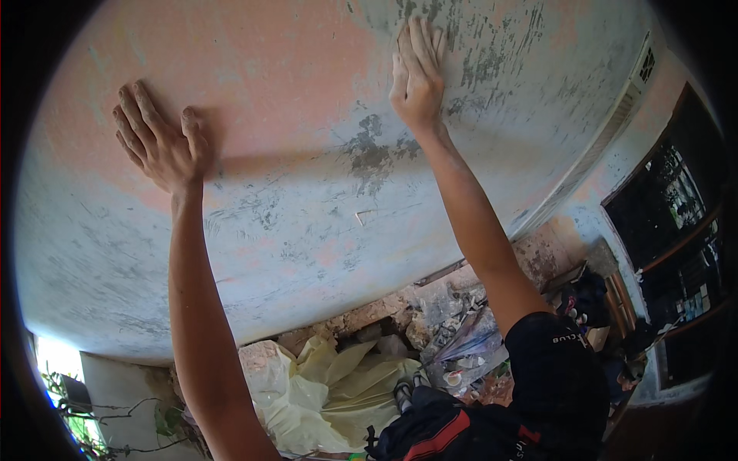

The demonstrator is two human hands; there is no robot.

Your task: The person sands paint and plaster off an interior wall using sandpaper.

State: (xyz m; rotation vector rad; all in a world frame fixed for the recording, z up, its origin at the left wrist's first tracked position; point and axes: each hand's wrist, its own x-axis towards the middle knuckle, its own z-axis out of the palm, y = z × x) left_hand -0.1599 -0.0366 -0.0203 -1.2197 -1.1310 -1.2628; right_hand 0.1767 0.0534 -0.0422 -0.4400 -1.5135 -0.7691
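Observation:
Both of my arms reach out to a worn wall point(277, 230) with patchy pale blue and pink paint. My left hand point(163, 138) rests palm-down on a pink area, its dusty fingers spread and nothing visible in it. Farther right, my right hand point(420, 78) lies against the wall beside dark grey scraped patches point(490, 52). White dust coats its fingers, which are close together. Its palm side is hidden, so I cannot see whether something is under it. Between my forearms, a larger dark bare patch point(372, 150) shows in the paint.
Crumpled yellowish plastic sheeting point(346, 397) covers the floor near my feet point(406, 392). Rubble and clear plastic point(461, 328) lie along the wall's base. A ribbed pale strip point(599, 135) runs down the wall's right side. Dark window panes point(663, 201) stand at right, branches point(124, 409) at lower left.

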